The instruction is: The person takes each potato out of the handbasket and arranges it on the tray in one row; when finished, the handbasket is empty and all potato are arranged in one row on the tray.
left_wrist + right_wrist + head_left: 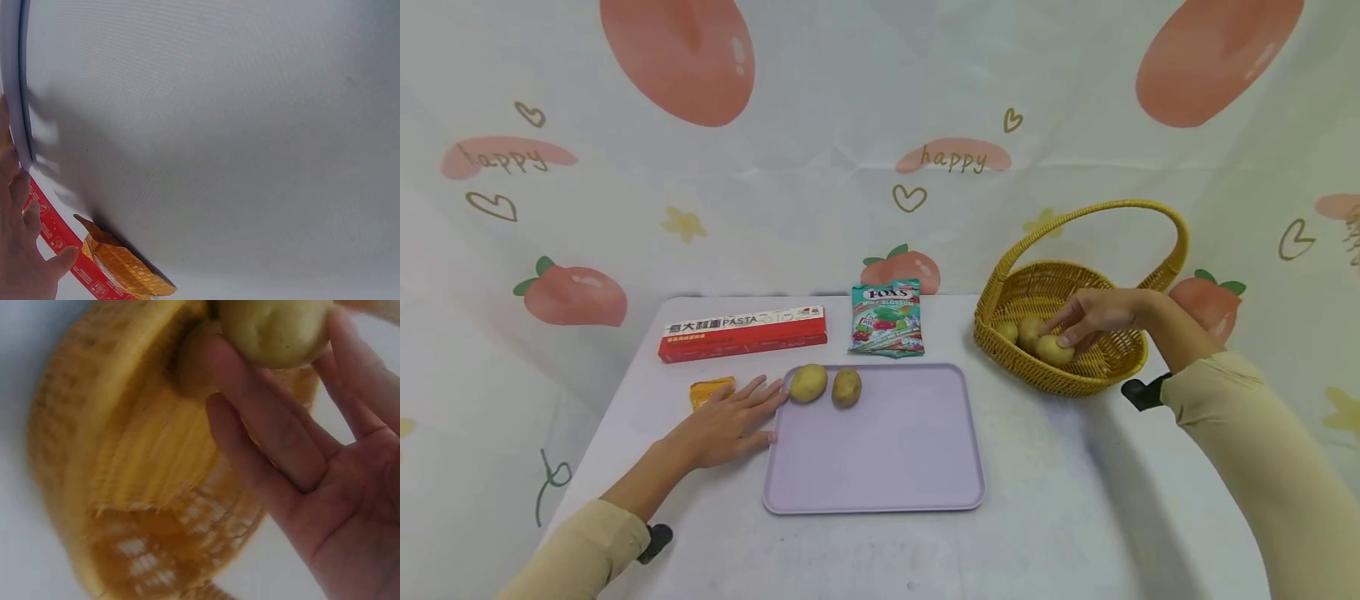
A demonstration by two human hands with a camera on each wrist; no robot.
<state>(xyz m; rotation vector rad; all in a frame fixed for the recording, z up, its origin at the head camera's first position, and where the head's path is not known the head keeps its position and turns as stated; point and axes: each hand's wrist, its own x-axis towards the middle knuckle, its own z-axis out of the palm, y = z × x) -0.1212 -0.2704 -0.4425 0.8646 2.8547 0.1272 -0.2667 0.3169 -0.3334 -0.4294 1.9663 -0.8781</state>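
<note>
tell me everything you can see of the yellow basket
The basket is yellow and looks woven from wicker or something like it, with a rounded body, a thick rim and one tall arched handle. In the right wrist view, part of the weave shows open gaps. It stands opening-up on the white table, right of the lilac tray. Potatoes lie inside, and the right hand reaches in, pinching one; whether it touches the rim is unclear.
</note>
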